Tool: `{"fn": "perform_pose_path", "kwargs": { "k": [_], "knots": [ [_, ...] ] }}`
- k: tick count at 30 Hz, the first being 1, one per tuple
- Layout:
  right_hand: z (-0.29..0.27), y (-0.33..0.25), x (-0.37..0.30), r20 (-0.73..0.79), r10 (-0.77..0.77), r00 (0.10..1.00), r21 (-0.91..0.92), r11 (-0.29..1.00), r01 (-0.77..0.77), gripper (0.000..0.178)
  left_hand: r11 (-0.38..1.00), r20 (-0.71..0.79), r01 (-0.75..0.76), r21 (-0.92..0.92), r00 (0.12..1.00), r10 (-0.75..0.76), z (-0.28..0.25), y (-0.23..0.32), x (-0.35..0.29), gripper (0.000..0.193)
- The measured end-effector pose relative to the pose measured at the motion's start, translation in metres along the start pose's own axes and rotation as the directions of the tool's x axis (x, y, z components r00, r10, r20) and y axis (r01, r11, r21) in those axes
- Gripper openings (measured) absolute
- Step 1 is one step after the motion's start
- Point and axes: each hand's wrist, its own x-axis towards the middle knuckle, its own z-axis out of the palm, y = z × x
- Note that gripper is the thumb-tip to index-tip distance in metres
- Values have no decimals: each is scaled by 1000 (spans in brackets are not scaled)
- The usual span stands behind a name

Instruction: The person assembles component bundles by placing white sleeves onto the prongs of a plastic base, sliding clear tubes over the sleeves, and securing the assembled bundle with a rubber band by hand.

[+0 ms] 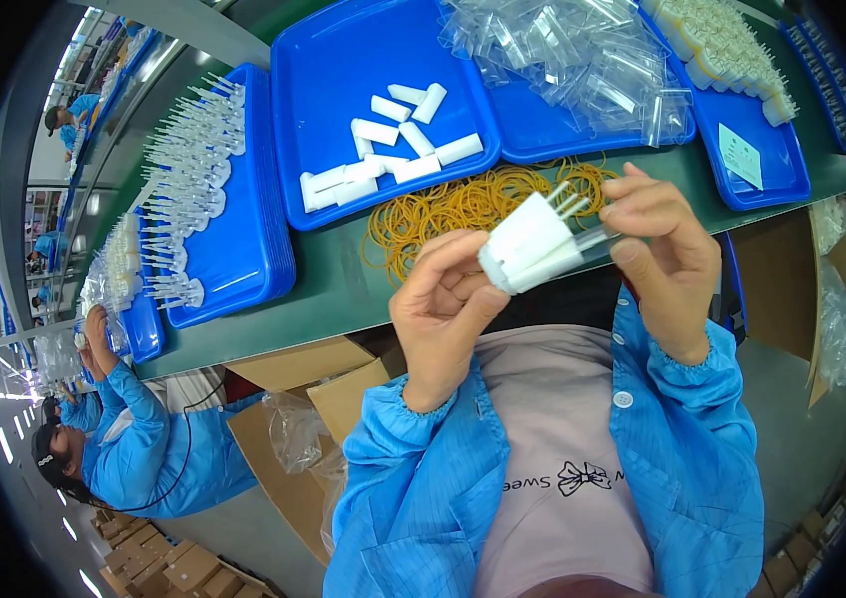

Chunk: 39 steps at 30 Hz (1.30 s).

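My left hand [443, 309] is closed round the base of a white plug-like part [522, 234], with thin pins sticking up at its far right end. A smaller white piece [547, 264] lies along its near side. From that piece a clear plastic sleeve [592, 241] reaches toward my right hand [667, 239]. The thumb and forefinger of that hand pinch the sleeve's end, while the other fingers are curled and raised. Under both hands lies a heap of yellow rubber bands [453, 214] on the green table [333, 289].
A blue tray [343, 90] holds loose white tubes [375, 132]. Beside it, another tray bears clear plastic sleeves [582, 70]. Pronged white parts crowd a left tray stack [263, 229] and a right tray [782, 179]. Open cardboard boxes [288, 369] stand below; a co-worker [164, 439] is at left.
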Motion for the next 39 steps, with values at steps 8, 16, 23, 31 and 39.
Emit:
{"fn": "perform_pose_path", "kwargs": {
  "k": [8,16,23,31,39],
  "knots": [
    [6,-9,-5,42,-19,999,-26,999,20,13,998,60,12,-66,998,-8,8,-5,-4,40],
    [5,-12,-5,18,-8,1000,-49,999,9,12,993,92,49,-106,995,-40,13,-7,-4,41],
    [5,-14,-3,31,0,1000,-7,1000,0,15,999,110,-23,-38,994,27,11,-2,-3,44],
    [6,-22,0,123,-114,986,-146,980,132,18,993,108,11,-121,994,2,7,-6,-6,47],
    [-17,3,47,64,-115,991,-296,947,129,22,963,-26,134,-233,989,-144,1,-6,-2,50]
  ]
}}
